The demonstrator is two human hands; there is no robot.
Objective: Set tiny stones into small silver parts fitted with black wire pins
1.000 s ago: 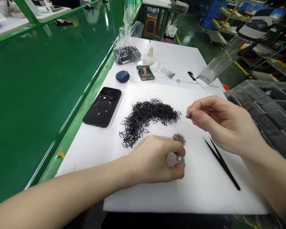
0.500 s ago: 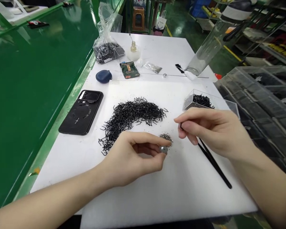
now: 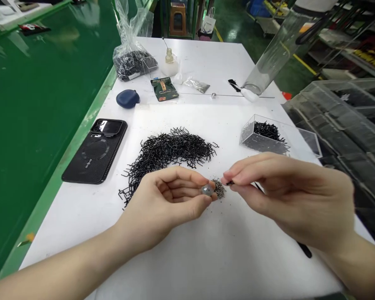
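Note:
My left hand is closed, palm turned up, pinching a small round grey metal piece between thumb and fingertips. My right hand is closed in a pinch on a tiny black part, its fingertips a few centimetres right of the metal piece. Between the two hands lies a small heap of tiny grey specks. A big curved pile of black bent wire parts spreads just beyond my left hand on the white mat. Black tweezers lie under my right hand, mostly hidden.
A clear plastic box of black parts stands right of the pile. A black phone lies at the left beside the green conveyor edge. At the back are a bag of black parts, a blue case, a green packet, a small bottle.
My left hand has turned palm up and lifted the metal piece. My right hand has come down and left toward it. The view has shifted, bringing the clear box into sight.

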